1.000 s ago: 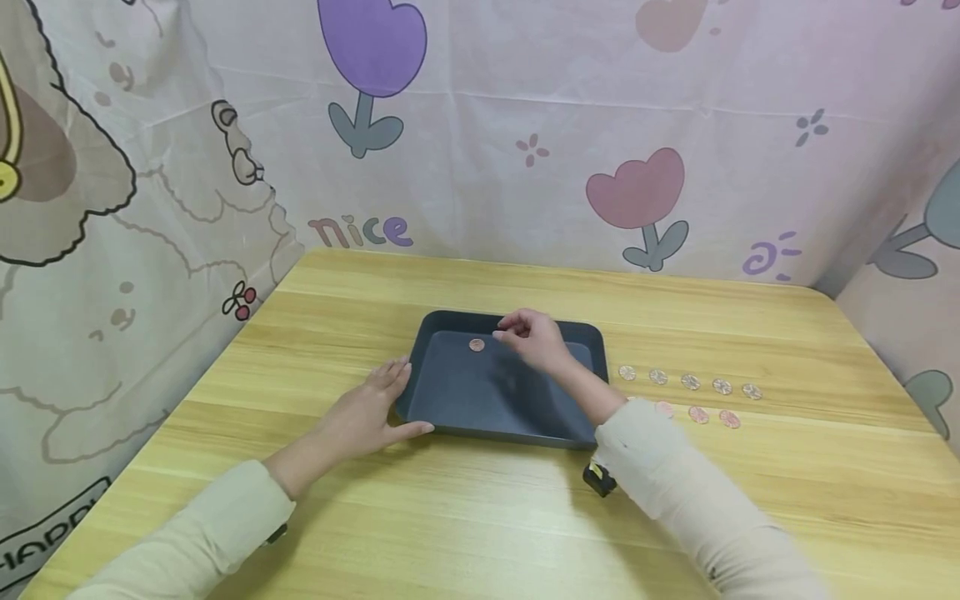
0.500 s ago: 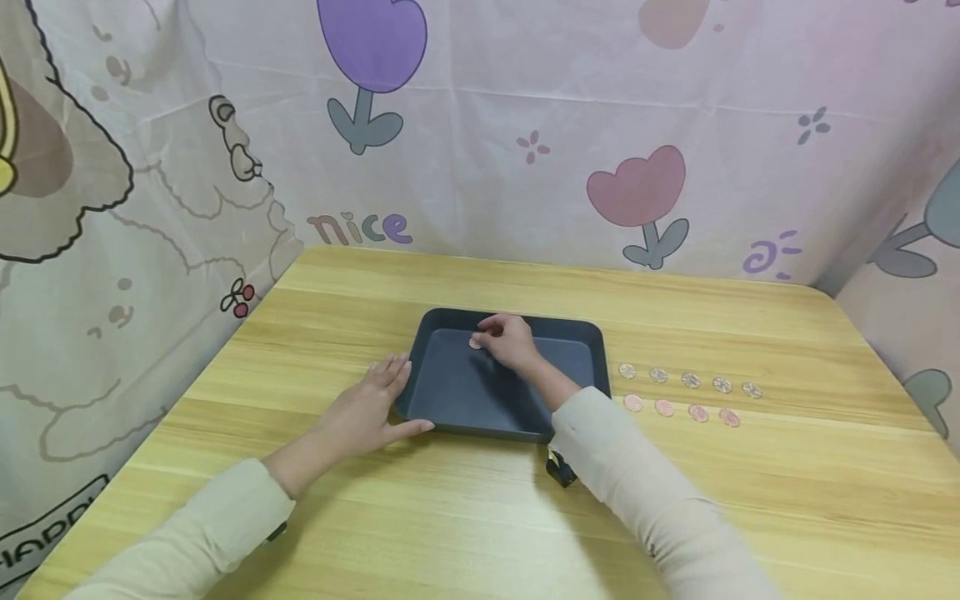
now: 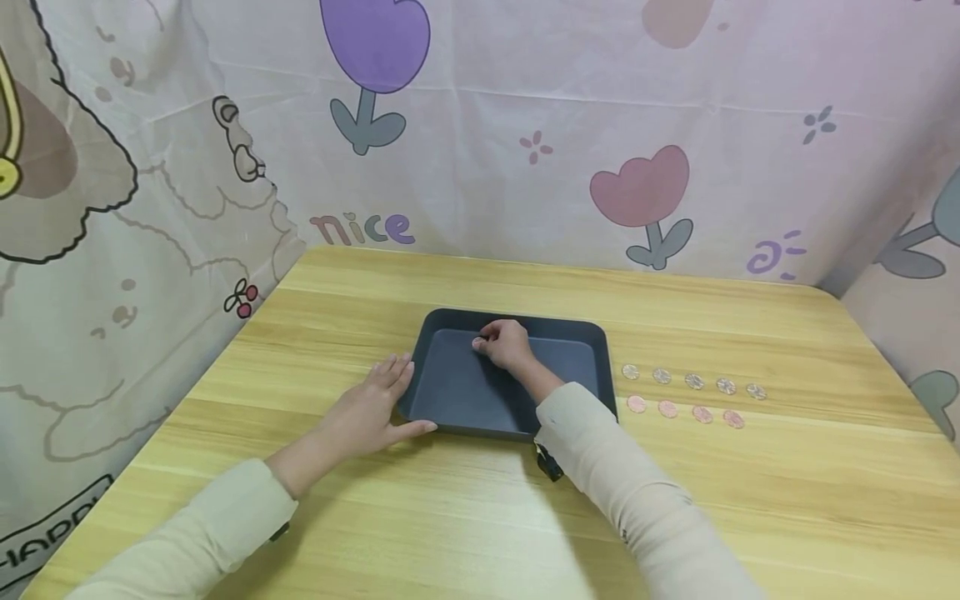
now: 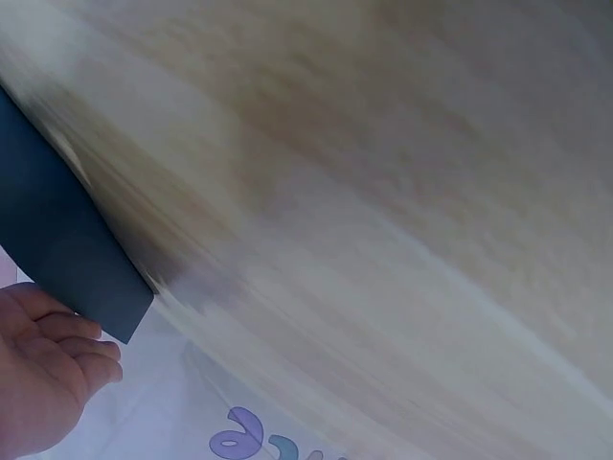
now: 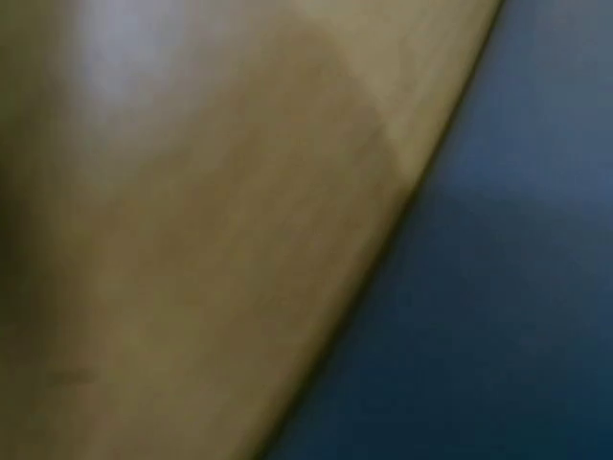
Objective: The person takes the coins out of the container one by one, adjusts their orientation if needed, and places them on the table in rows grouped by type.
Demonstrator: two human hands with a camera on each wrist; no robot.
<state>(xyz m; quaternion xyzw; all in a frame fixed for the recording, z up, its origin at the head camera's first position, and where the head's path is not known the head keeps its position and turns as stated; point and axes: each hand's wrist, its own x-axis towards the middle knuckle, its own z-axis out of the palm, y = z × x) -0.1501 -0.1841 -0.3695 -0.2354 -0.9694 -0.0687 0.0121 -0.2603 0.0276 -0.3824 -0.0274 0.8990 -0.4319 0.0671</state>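
A small copper coin [image 3: 477, 342] lies toward the back left of a dark rectangular tray [image 3: 450, 400]. My right hand [image 3: 508, 345] reaches into the tray, thumb and fingertips pinching at the coin's right side and partly covering it. Against the tray's left wall rests my left hand [image 3: 371, 408], fingers extended and thumb along the front left corner. Its curved fingers [image 4: 72, 350] also show beside the tray's edge [image 4: 77, 259] in the left wrist view. The right wrist view is blurred, with only the table and the tray [image 5: 498, 316] in it.
To the tray's right, a row of several silver coins [image 3: 693, 382] lies on the wooden table [image 3: 450, 517]. A row of several copper coins [image 3: 702, 414] is in front of it. A patterned cloth [image 3: 495, 200] hangs behind the table.
My right hand has moved left and down inside the tray, from beside the copper coin onto it. The left hand stays at the tray's left side.
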